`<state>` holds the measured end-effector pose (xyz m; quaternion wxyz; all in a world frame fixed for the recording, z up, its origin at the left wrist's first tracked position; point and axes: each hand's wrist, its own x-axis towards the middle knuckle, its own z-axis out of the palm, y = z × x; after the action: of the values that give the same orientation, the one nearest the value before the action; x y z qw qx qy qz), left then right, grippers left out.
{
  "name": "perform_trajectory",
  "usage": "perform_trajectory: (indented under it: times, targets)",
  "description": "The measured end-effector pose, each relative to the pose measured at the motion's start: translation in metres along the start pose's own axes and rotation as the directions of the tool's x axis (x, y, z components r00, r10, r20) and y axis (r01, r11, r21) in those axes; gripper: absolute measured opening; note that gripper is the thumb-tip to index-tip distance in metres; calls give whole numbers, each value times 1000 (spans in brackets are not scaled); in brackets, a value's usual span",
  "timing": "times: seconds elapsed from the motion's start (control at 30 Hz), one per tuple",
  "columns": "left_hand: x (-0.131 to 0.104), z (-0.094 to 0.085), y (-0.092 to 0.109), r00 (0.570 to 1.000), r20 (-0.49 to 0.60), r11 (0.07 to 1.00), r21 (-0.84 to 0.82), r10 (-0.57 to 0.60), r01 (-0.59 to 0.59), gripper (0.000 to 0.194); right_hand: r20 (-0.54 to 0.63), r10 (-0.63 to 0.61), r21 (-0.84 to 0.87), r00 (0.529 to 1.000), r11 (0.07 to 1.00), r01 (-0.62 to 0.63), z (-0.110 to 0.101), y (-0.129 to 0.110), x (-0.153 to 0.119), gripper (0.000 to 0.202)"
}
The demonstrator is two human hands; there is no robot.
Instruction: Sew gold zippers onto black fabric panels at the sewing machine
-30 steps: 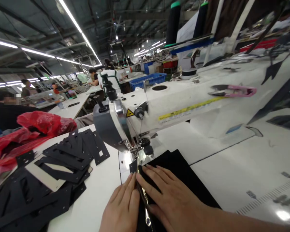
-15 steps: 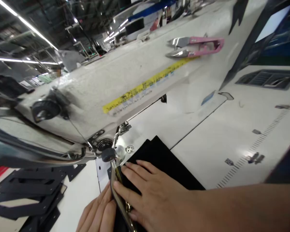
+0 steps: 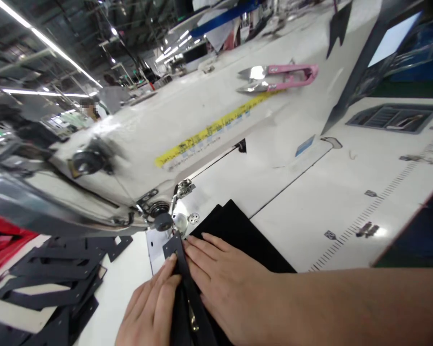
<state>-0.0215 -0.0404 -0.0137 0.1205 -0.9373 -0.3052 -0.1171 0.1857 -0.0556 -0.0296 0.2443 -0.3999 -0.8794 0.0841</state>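
Note:
A black piece point(image 3: 245, 235) lies on the white bed of a sewing machine point(image 3: 130, 125), its upper left side by the roller foot point(image 3: 163, 222). Along that side a dark strip with small holes point(image 3: 193, 298) runs down from the foot, with a gold metal part partly visible near its lower end. My left hand point(image 3: 151, 307) rests on the strip's left side, fingertips near its top. My right hand point(image 3: 227, 283) lies flat on the black piece, right of the strip, fingers stretched toward the foot.
Several dark cut pieces point(image 3: 54, 269) are piled at the lower left, beside red material point(image 3: 3, 240). Pink-handled snips point(image 3: 281, 78) lie on the machine arm above a yellow tape point(image 3: 216, 127). A person point(image 3: 92, 110) is far back at left.
The dark strip now lies flat over the seam side, where its lighter edge and a zipper showed before. My left fingers have moved up and right onto it. The view has shifted slightly.

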Motion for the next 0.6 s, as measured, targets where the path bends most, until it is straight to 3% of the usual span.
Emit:
perform_trajectory:
  times: [0.13, 0.23, 0.37, 0.6]
  targets:
    - [-2, 3, 10, 990, -43, 990, -63, -132, 129, 32, 50, -17, 20, 999, 1000, 16, -4, -2, 0, 45]
    - [-2, 8, 16, 983, -106, 986, -90, -153, 143, 27, 88, -31, 4, 996, 1000, 31, -4, -3, 0, 46]
    - [0, 7, 18, 964, -208, 985, -68, -168, 157, 27, 54, -67, -58, 996, 996, 70, 0, -2, -2, 48]
    - [1, 6, 14, 975, -217, 998, 21, -54, 60, 32, 29, -132, -134, 991, 982, 134, 3, 1, 0, 54]
